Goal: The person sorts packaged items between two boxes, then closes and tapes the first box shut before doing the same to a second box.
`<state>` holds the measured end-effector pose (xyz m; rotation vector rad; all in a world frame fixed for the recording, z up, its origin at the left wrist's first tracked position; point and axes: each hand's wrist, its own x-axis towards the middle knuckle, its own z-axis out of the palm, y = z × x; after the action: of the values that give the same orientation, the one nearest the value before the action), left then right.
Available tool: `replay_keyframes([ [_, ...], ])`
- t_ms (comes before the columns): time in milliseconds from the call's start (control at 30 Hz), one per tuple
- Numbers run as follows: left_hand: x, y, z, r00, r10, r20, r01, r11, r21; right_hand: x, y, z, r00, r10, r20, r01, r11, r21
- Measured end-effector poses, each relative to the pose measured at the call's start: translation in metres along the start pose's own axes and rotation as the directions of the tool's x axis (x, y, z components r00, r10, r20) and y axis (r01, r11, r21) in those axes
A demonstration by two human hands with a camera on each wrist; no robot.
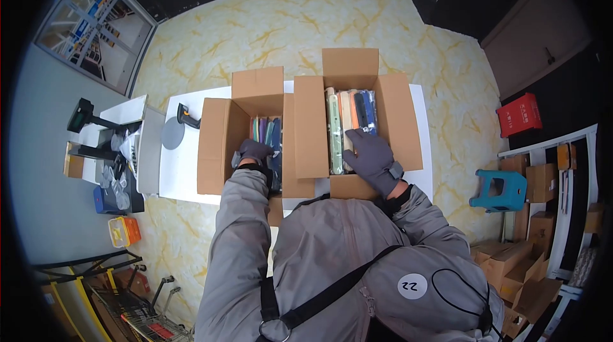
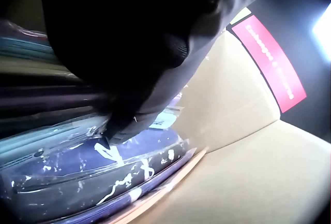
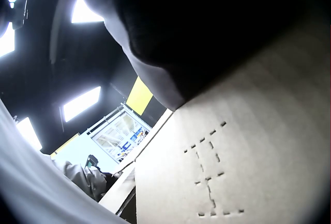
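Observation:
Two open cardboard boxes stand side by side in the head view. The left hand [image 1: 253, 150], in a dark grey glove, reaches into the left box [image 1: 214, 144] at its bagged items [image 1: 274, 134]. In the left wrist view that dark hand [image 2: 129, 63] touches clear-bagged blue and black items [image 2: 93, 156]; how its fingers lie is hidden. The gloved right hand [image 1: 370, 160] lies over the near side of the right box [image 1: 311, 128], fingers extended on upright bagged items [image 1: 336, 128] in green, cream, orange and blue. The right wrist view shows mostly cardboard [image 3: 232, 151] beside the dark glove.
Both boxes stand on a white table [image 1: 182, 176]. A scanner [image 1: 186, 117] lies at its left part. Further left is a side table with a monitor [image 1: 81, 115]. At the right are a teal stool [image 1: 501, 191], a red box [image 1: 518, 115] and shelves with cartons.

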<state>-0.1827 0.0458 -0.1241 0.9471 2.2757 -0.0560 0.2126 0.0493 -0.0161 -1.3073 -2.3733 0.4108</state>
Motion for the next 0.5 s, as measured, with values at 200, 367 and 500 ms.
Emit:
replay_keyframes([
  [200,0.006,-0.005,-0.003,0.998,0.033,-0.053,-0.038,0.994,-0.104,0.001,-0.004,-0.003,1.0,0.019,0.015,-0.019,0.999,0.036],
  [367,-0.045,0.004,-0.05,0.991,0.1,-0.089,-0.116,0.973,-0.197,0.002,-0.004,-0.006,0.996,0.041,0.076,-0.043,0.998,0.036],
  [500,-0.105,0.001,-0.091,0.969,0.181,-0.169,-0.237,0.874,-0.423,0.001,-0.003,-0.003,0.997,0.046,0.06,-0.048,0.998,0.038],
])
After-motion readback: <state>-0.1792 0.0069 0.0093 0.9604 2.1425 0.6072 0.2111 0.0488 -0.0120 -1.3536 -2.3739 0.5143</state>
